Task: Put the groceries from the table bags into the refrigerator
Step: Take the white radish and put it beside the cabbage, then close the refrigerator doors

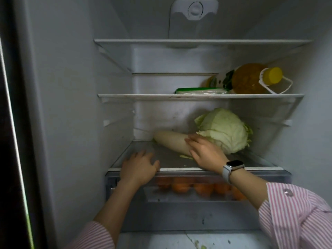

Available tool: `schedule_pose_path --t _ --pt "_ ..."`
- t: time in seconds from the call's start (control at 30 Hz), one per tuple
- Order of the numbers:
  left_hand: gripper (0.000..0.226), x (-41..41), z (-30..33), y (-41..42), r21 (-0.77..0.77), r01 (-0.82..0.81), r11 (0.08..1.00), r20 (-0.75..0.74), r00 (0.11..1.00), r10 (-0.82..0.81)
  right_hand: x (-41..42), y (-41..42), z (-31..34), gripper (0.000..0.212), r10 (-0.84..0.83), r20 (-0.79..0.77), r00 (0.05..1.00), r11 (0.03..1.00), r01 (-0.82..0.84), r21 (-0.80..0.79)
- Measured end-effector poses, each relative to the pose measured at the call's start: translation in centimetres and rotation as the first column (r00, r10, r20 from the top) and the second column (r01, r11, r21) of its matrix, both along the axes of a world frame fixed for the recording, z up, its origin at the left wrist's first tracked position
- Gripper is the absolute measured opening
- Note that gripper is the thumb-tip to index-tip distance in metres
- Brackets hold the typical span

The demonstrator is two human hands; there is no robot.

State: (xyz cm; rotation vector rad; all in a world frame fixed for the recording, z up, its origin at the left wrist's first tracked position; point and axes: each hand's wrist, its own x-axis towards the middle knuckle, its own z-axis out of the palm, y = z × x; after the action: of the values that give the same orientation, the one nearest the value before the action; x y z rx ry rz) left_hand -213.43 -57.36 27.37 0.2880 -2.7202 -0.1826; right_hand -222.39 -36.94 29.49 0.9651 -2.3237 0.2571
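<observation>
Inside the open refrigerator, a long white radish [170,141] lies on the lowest glass shelf [251,163], its far end pointing back left. My right hand [203,151] rests on the radish's near end, fingers wrapped over it. Right behind my hand sits a pale green cabbage [226,129], touching the radish. My left hand [139,168] lies flat on the shelf's front left edge, fingers spread, holding nothing.
On the middle shelf [143,95] a yellow-capped oil bottle [251,79] lies on its side beside a flat green-edged packet [201,90]. The top shelf [197,40] is bare. Oranges [203,188] fill the clear drawer below. A cabbage scrap [186,156] lies on the lowest shelf.
</observation>
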Motion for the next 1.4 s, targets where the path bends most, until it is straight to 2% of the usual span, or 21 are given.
schedule_pose_path --t 0.07,0.17,0.27,0.33,0.4,0.53,0.6,0.7,0.83,0.9,1.0,1.07,1.17,1.23,1.3,1.4 --pt "0.051 0.1 -0.2 0.1 -0.053 -0.029 0.998 -0.103 0.994 0.023 0.7 0.3 -0.5 0.043 0.041 -0.005 0.999 0.998 -0.042 -0.045" --pt "0.05 0.8 -0.1 0.6 -0.019 -0.063 0.998 -0.273 0.961 0.055 2.3 1.5 -0.5 0.042 0.041 0.017 0.999 0.994 -0.039 -0.105" --pt "0.05 2.3 -0.1 2.5 0.013 -0.017 1.0 -0.445 0.895 0.02 4.6 3.4 -0.5 0.04 0.017 0.063 0.998 0.989 -0.008 -0.149" --pt "0.039 4.1 0.1 4.9 0.022 0.013 1.0 -0.487 0.873 -0.001 7.1 5.2 -0.8 0.038 0.022 0.072 0.997 0.982 -0.008 -0.189" --pt "0.039 6.3 0.2 7.7 0.026 0.082 0.996 -0.538 0.841 -0.055 9.8 7.3 -1.7 0.036 0.049 0.085 0.995 0.97 -0.027 -0.243" --pt "0.049 11.8 -1.5 14.0 0.095 0.219 0.971 -0.614 0.781 -0.116 16.3 12.4 -4.3 0.034 0.069 0.139 0.988 0.914 -0.007 -0.406" --pt "0.043 14.9 -3.2 17.5 0.155 0.284 0.946 -0.638 0.76 -0.124 20.1 15.5 -6.0 0.033 0.073 0.145 0.987 0.893 0.0 -0.45" --pt "0.036 19.2 -6.2 22.5 0.201 0.366 0.908 -0.615 0.769 -0.174 26.0 20.8 -9.0 0.032 0.037 0.154 0.987 0.901 0.034 -0.433" --pt "0.031 23.3 -8.6 29.2 0.188 0.474 0.86 -0.576 0.762 -0.294 32.8 28.5 -11.7 0.034 -0.065 0.113 0.991 0.922 0.103 -0.372" --pt "0.032 24.6 -8.8 32.9 0.15 0.541 0.828 -0.568 0.732 -0.375 35.2 32.3 -11.8 0.037 -0.117 0.064 0.991 0.917 0.132 -0.377" --pt "0.037 25.8 -8.1 38.5 0.022 0.647 0.762 -0.559 0.64 -0.527 37.9 37.9 -10.4 0.035 -0.261 -0.049 0.964 0.848 0.205 -0.488" --pt "0.041 26.4 -7.1 41.7 -0.057 0.68 0.731 -0.578 0.575 -0.579 39.2 41.3 -9.1 0.037 -0.385 -0.104 0.917 0.76 0.251 -0.6" --pt "0.047 26.8 -4.8 45.2 -0.208 0.641 0.739 -0.65 0.474 -0.594 39.5 45.1 -6.6 0.045 -0.515 -0.057 0.855 0.595 0.309 -0.742" --pt "0.053 27.0 -3.2 46.9 -0.295 0.596 0.747 -0.674 0.425 -0.605 38.3 46.3 -5.0 0.052 -0.487 0.088 0.869 0.527 0.373 -0.763" --pt "0.062 26.9 -1.7 48.0 -0.352 0.547 0.759 -0.681 0.406 -0.609 37.0 46.5 -3.8 0.059 -0.35 0.251 0.902 0.504 0.408 -0.762" --pt "0.075 26.5 0.0 48.9 -0.373 0.485 0.791 -0.657 0.464 -0.595 36.0 45.4 -4.0 0.064 -0.249 0.282 0.927 0.463 0.37 -0.806"
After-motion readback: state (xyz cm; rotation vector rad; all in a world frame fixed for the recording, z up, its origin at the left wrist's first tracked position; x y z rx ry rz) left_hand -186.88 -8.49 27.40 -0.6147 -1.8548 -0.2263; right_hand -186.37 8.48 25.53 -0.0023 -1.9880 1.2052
